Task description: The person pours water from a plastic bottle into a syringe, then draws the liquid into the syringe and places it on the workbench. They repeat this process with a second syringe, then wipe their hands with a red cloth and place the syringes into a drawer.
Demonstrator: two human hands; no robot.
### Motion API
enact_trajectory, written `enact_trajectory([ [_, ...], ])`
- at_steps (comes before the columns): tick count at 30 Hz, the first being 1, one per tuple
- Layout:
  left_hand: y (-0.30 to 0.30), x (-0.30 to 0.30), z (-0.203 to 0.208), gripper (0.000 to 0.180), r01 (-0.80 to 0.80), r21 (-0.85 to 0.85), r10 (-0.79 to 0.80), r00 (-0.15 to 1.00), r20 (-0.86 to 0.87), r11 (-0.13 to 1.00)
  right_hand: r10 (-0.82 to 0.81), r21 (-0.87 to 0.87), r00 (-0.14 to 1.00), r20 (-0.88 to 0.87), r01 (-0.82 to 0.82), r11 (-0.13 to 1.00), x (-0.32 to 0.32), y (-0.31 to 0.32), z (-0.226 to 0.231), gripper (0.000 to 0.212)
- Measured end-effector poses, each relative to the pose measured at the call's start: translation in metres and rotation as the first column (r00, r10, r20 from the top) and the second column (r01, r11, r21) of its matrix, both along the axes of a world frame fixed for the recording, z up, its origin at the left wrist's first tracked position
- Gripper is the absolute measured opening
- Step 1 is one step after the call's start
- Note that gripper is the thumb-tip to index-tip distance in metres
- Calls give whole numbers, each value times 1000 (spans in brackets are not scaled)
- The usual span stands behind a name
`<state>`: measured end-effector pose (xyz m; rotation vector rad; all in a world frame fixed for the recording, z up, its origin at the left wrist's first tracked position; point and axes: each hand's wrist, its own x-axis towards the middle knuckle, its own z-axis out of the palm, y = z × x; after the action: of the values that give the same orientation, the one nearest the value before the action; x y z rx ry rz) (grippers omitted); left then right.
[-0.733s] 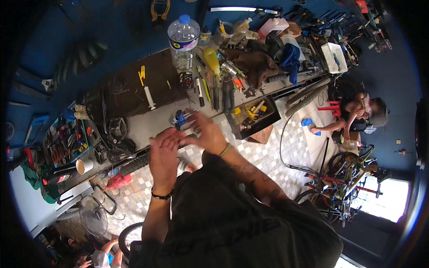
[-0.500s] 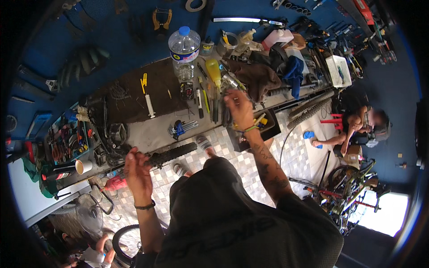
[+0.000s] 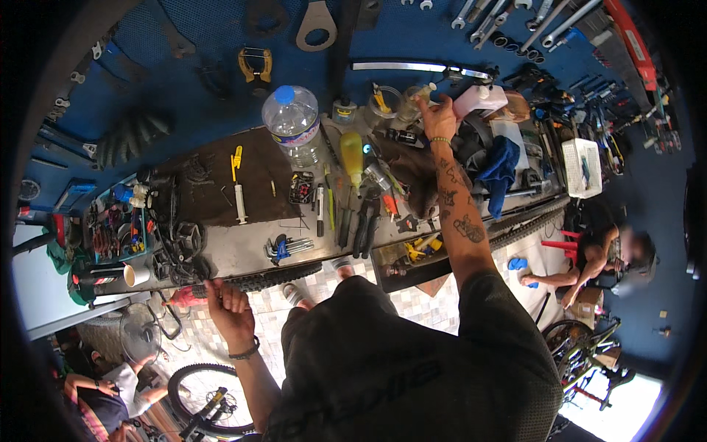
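At the back of the workbench [image 3: 346,254], my right hand [image 3: 438,119] closes at the neck of a cloudy pump bottle [image 3: 409,110]. Its pale nozzle shows just above my thumb. My left hand [image 3: 233,313] is over the bench's front edge, close to a black knobby tyre [image 3: 272,278]. Its fingers are curled together, and anything small in them cannot be made out. Between my hands lie a yellow squeeze bottle [image 3: 353,158], a syringe [image 3: 240,205], a marker [image 3: 319,210] and a blue-held hex key set [image 3: 282,249].
A large clear water bottle [image 3: 292,125] stands mid-bench. Beside my right forearm lie a brown cloth [image 3: 412,173] and a blue cloth [image 3: 499,166]. An open drawer [image 3: 394,274] juts out below. Two people sit nearby, at the right and lower left; a bicycle wheel [image 3: 177,387] is behind me.
My right hand has gone from above the bench's front to the pump bottle at the back. My left hand has dropped slightly, its fingers more curled. The view has shifted.
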<state>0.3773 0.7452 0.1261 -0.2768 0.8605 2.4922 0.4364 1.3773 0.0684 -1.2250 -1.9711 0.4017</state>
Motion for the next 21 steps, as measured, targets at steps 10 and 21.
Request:
enact_trajectory([
  [10,6,37,-18,34,-95,-76,105,983,148,993,69,92,994,81,-76,993,-33,10,11,41],
  [21,10,22,-20,33,-96,-77,106,985,135,992,189,207,982,24,-190,960,-26,19,25,44],
])
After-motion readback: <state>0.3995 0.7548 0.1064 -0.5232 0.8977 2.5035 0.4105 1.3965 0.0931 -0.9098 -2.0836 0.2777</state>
